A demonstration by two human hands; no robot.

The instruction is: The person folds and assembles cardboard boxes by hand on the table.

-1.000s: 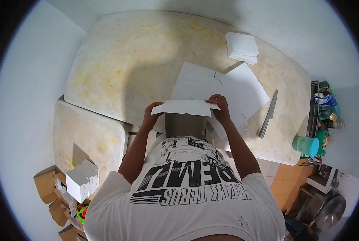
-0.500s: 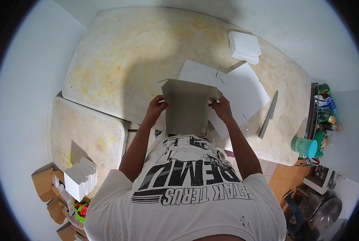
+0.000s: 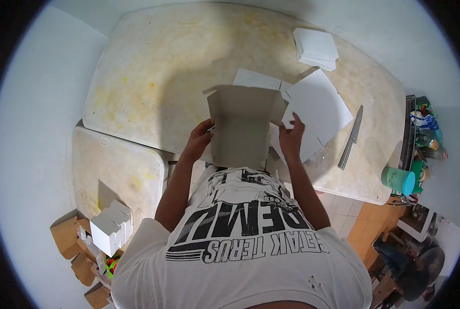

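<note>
Open carton [image 3: 240, 131], grey inside, upright walls at far end and sides; sits directly in front of the white shirt [image 3: 240, 247], over the near edge of the bench [image 3: 188, 56]. Left hand [image 3: 198, 140] at its left wall, fingers pinching the edge. Right hand [image 3: 291, 136] just beside the right side flap, fingers spread, index raised; cannot tell whether the thumb touches the card. Flat white sheets [image 3: 320, 113] lie on the bench beyond and right of the carton, overlapping, dark slits in them. Stack of white pieces [image 3: 316, 49] farther off, near the far edge. Knife [image 3: 352, 136] right of the sheets, tip pointing away. Teal cup [image 3: 398, 180] at the right edge. Left: smaller table [image 3: 119, 165] with white boxes [image 3: 111, 226] at its near edge; brown boxes [image 3: 67, 239] beside it. Another person [image 3: 402, 262] lower right, well apart.
</note>
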